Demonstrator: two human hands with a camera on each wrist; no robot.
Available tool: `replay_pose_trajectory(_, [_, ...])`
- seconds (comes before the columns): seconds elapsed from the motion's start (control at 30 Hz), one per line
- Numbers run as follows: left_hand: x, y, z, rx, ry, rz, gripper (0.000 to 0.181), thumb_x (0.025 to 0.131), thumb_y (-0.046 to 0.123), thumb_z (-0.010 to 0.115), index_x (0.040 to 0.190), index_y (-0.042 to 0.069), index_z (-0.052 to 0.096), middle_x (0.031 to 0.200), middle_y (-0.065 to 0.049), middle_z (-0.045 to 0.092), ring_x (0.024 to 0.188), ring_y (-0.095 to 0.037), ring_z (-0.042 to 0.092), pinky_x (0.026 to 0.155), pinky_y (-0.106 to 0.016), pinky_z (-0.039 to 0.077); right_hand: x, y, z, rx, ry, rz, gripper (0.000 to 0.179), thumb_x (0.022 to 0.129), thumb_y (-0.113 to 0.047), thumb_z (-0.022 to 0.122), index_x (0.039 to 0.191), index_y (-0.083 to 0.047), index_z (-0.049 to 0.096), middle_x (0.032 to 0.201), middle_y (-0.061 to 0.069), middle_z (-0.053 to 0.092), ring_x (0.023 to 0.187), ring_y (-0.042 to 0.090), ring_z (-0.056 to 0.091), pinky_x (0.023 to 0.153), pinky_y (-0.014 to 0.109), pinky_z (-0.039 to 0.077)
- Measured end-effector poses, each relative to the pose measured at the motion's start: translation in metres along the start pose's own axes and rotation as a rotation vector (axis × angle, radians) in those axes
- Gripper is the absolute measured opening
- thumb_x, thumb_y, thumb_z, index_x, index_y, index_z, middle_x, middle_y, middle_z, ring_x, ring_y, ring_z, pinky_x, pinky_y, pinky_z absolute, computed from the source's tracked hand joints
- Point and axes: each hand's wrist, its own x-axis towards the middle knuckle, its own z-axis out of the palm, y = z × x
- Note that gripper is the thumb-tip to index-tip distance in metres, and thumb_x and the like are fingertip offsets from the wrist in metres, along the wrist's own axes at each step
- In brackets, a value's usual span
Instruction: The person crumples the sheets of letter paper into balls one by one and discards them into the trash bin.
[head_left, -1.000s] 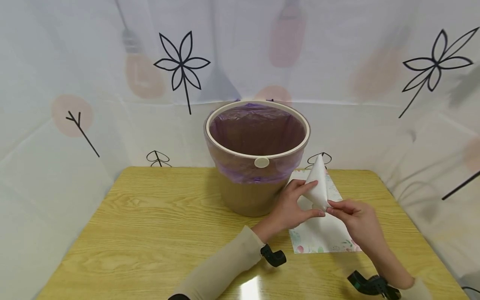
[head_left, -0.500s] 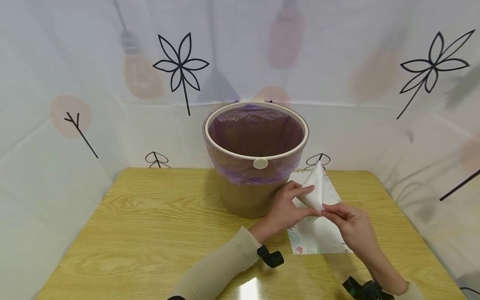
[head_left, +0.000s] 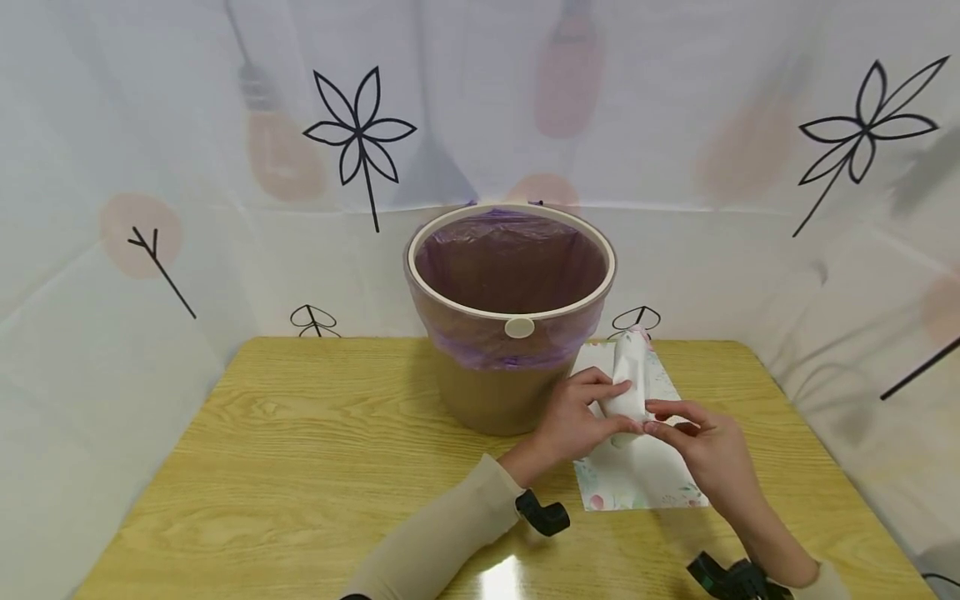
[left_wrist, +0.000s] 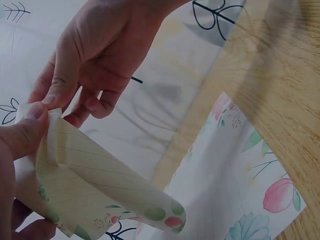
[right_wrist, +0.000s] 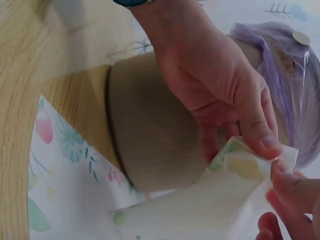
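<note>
Both hands hold one sheet of lined floral paper (head_left: 628,379), curled into a tube with folds at its near end. In the head view my left hand (head_left: 570,421) grips it from the left, thumb at the near end. My right hand (head_left: 708,450) pinches the near right corner between thumb and fingertips. The left wrist view shows the two thumbs side by side on the folded paper (left_wrist: 100,175), its printed leaves and berries toward the far end. Beneath lies a second, flat floral sheet (head_left: 660,471) on the table.
Directly left of the paper stands a brown trash bin (head_left: 480,400), lined with a purple plastic bag (head_left: 480,346) under a pale rim ring. The wooden table (head_left: 300,450) meets a patterned white cloth (head_left: 225,150) at the back and sides.
The held paper's pointed upper tip has come down and turned, leaving a rounder tube with its printed side showing at the top. Both hands have shifted slightly left and keep their hold.
</note>
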Motion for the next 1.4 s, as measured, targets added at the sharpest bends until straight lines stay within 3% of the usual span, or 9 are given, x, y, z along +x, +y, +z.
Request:
replay_pose_trajectory(0.1, [0.000, 0.001, -0.002, -0.021, -0.026, -0.009, 0.056, 0.071, 0.018, 0.092, 0.121, 0.005, 0.070, 0.090, 0.004, 0.066, 0.073, -0.001, 0.050, 0.059, -0.009, 0.041, 0.003, 0.002, -0.001, 0.013, 0.016, -0.078, 0.041, 0.083, 0.001, 0.079, 0.123, 0.001, 0.068, 0.123, 0.004, 0.068, 0.101, 0.002, 0.062, 0.077, 0.014, 0.051])
replay_pose_trajectory(0.2, [0.001, 0.002, -0.004, -0.054, -0.060, -0.016, 0.055, 0.071, 0.016, 0.091, 0.121, 0.006, 0.070, 0.090, 0.004, 0.066, 0.071, -0.004, 0.051, 0.058, -0.009, 0.041, 0.006, 0.006, -0.004, 0.032, -0.007, -0.156, 0.065, 0.077, 0.010, 0.080, 0.136, 0.002, 0.057, 0.149, 0.005, 0.049, 0.126, 0.001, 0.047, 0.089, 0.011, 0.047])
replay_pose_trajectory(0.33, [0.003, 0.004, -0.006, -0.043, -0.123, -0.012, 0.054, 0.071, 0.017, 0.090, 0.121, 0.007, 0.071, 0.092, 0.005, 0.069, 0.067, 0.002, 0.050, 0.058, -0.010, 0.044, 0.009, 0.007, -0.011, 0.071, -0.089, -0.228, 0.088, 0.070, 0.019, 0.080, 0.148, 0.001, 0.044, 0.163, 0.008, 0.025, 0.144, 0.005, 0.027, 0.097, 0.011, 0.039])
replay_pose_trajectory(0.57, [0.005, 0.002, -0.012, -0.093, -0.255, 0.008, 0.052, 0.069, 0.015, 0.090, 0.117, 0.006, 0.073, 0.094, 0.003, 0.071, 0.070, -0.001, 0.051, 0.060, -0.012, 0.044, 0.009, 0.006, -0.018, 0.081, -0.255, -0.272, 0.091, 0.070, 0.016, 0.082, 0.150, 0.001, 0.040, 0.165, 0.016, 0.009, 0.148, 0.006, 0.016, 0.098, 0.010, 0.037])
replay_pose_trajectory(0.77, [0.004, 0.003, -0.016, -0.145, -0.321, 0.016, 0.048, 0.070, 0.012, 0.089, 0.115, 0.004, 0.074, 0.097, 0.000, 0.074, 0.075, 0.003, 0.053, 0.062, -0.013, 0.046, 0.008, 0.005, -0.019, 0.098, -0.299, -0.209, 0.073, 0.074, 0.009, 0.082, 0.138, 0.003, 0.047, 0.162, 0.021, 0.016, 0.131, -0.007, 0.037, 0.092, 0.012, 0.043])
replay_pose_trajectory(0.93, [0.003, 0.002, -0.014, -0.159, -0.283, -0.018, 0.044, 0.072, 0.012, 0.089, 0.113, 0.004, 0.075, 0.106, -0.001, 0.074, 0.090, 0.009, 0.058, 0.074, -0.016, 0.051, 0.004, 0.005, -0.016, 0.150, -0.249, -0.146, 0.067, 0.077, 0.012, 0.079, 0.134, 0.004, 0.046, 0.146, 0.004, 0.044, 0.110, -0.002, 0.058, 0.080, 0.019, 0.054])
replay_pose_trajectory(1.07, [0.004, 0.000, -0.010, -0.195, -0.202, 0.033, 0.043, 0.070, 0.007, 0.089, 0.109, -0.002, 0.075, 0.111, -0.008, 0.073, 0.106, 0.001, 0.061, 0.089, -0.018, 0.050, 0.002, 0.005, -0.014, 0.174, -0.201, -0.118, 0.064, 0.080, 0.014, 0.076, 0.133, 0.005, 0.043, 0.122, -0.008, 0.057, 0.100, 0.004, 0.065, 0.072, 0.026, 0.058])
replay_pose_trajectory(1.2, [0.005, -0.001, -0.009, -0.128, -0.131, 0.081, 0.051, 0.066, 0.010, 0.092, 0.112, 0.002, 0.073, 0.119, -0.007, 0.067, 0.116, -0.005, 0.057, 0.098, -0.019, 0.045, 0.001, 0.005, -0.014, 0.150, -0.170, -0.100, 0.060, 0.082, 0.011, 0.075, 0.133, 0.005, 0.043, 0.114, -0.009, 0.061, 0.096, 0.006, 0.067, 0.070, 0.027, 0.058])
replay_pose_trajectory(1.4, [0.004, -0.001, -0.010, -0.027, -0.109, 0.036, 0.076, 0.061, 0.019, 0.096, 0.129, 0.009, 0.065, 0.142, -0.002, 0.054, 0.134, -0.008, 0.042, 0.110, -0.023, 0.032, 0.001, 0.003, -0.013, 0.101, -0.155, -0.140, 0.061, 0.081, 0.010, 0.077, 0.132, 0.004, 0.045, 0.116, -0.010, 0.059, 0.098, 0.003, 0.065, 0.071, 0.024, 0.057])
